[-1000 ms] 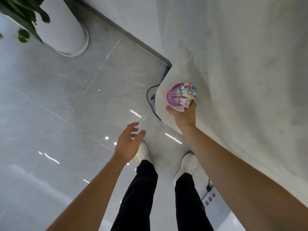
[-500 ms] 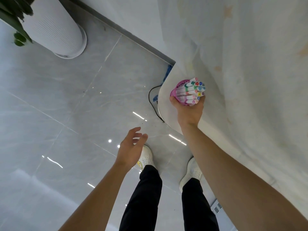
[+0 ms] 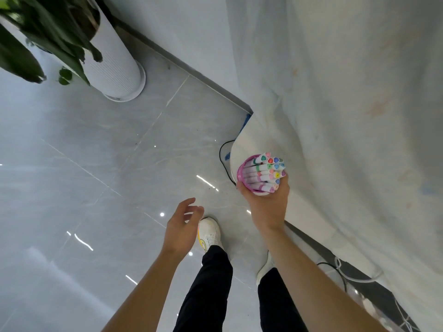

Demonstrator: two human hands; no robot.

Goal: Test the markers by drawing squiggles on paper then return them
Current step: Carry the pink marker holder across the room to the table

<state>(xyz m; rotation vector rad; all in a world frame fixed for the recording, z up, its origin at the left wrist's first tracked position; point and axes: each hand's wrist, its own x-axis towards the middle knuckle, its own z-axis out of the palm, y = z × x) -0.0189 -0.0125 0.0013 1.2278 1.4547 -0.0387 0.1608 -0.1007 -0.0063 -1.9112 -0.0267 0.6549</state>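
A pink round holder (image 3: 242,170) packed with several white markers (image 3: 262,174) with coloured caps sits at the corner of a table under a white cloth (image 3: 347,121). My right hand (image 3: 267,204) grips the holder from below, fingers curled round its side, tilting the caps toward me. My left hand (image 3: 183,226) hangs in the air over the floor, fingers loosely curled, holding nothing. No paper is in view.
A tall white ribbed planter (image 3: 112,58) with green leaves (image 3: 36,41) stands on the grey tiled floor at the upper left. A black cable (image 3: 224,164) runs down by the table corner. My legs and white shoes (image 3: 209,232) are below.
My right hand has drawn the holder of markers a little nearer along the table corner. The view has shifted so the planter fills more of the upper left. My left hand stays about where it was.
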